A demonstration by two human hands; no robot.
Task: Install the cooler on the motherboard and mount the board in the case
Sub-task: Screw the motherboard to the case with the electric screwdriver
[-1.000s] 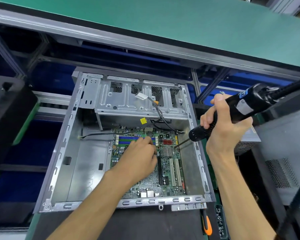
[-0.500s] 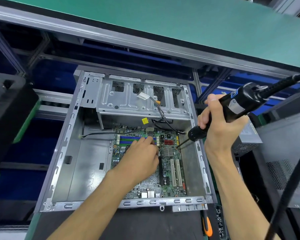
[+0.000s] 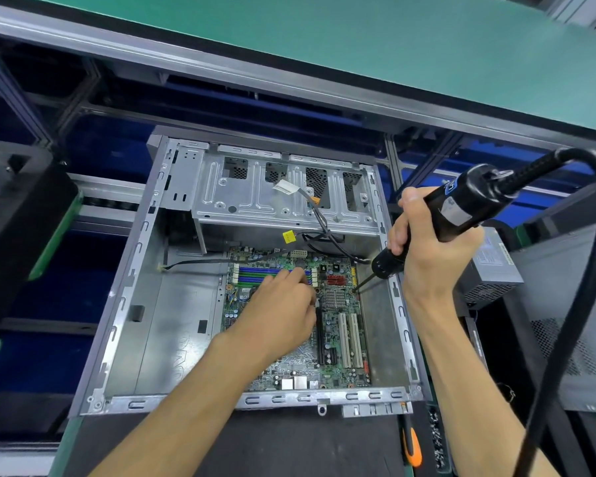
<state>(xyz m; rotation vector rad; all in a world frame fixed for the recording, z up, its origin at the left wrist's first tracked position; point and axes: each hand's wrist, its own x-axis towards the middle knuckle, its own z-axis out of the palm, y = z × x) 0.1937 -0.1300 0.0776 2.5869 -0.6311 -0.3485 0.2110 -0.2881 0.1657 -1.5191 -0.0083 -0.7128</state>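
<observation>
Two hands engaged: left hand (image 3: pixel 283 315), fingers curled, pressed on motherboard (image 3: pixel 338 342); electric screwdriver (image 3: pixel 437 225) gripped by right hand (image 3: pixel 430 256), bit at board's 2 o'clock edge. Slanted bit could slip, gouging traces.

Bare case floor (image 3: pixel 172 325) beside motherboard (image 3: pixel 338 342)

No legible text anywhere. Electric screwdriver (image 3: pixel 461 215) has a blue badge + a white label on its body, print too blurred to read. Power supply (image 3: pixel 492 263) at right has a spec sticker, lines of print unreadable. Yellow tag (image 3: pixel 288 236) and white tag (image 3: pixel 284 186) on the case cables: no readable marks. Motherboard (image 3: pixel 338 325) silkscreen too small to read.
</observation>
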